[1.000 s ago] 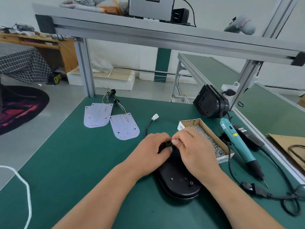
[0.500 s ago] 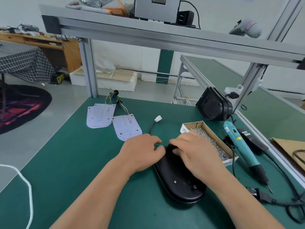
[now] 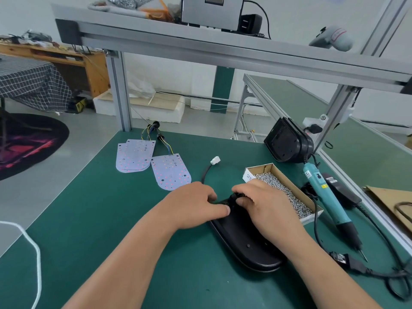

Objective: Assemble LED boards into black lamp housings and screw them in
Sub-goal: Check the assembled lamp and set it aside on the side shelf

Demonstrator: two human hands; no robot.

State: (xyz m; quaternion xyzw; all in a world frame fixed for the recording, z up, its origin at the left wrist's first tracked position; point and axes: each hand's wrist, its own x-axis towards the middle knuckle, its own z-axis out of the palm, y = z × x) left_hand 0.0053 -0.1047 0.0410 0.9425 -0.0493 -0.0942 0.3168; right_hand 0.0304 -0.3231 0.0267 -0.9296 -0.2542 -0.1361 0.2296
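Two hands on one black lamp housing [image 3: 243, 241], which lies dome-up on the green bench mat [image 3: 107, 219], near the front edge and just left of the screw box [image 3: 283, 190]. Left hand [image 3: 196, 206] holds the housing's far-left edge: thumb flat on top pointing right, fingers curled tight over the far side, tips hidden. Right hand [image 3: 265, 206] is narrow, its fingers curled round a small black part [image 3: 235, 195] at the housing's far end; can't tell what the part is. Right wrist rests across the housing top. Thin black cable [image 3: 205, 172] runs from behind the left hand to a white connector [image 3: 215, 160] lying loose on the mat. LED boards [image 3: 170, 171] sit flat further back left with their wire tails, well apart from the housing, untouched. Teal electric screwdriver [image 3: 323, 197] lies right of the screw box, nobody holding it. Second housing [image 3: 287, 143] stands on edge near the frame post.
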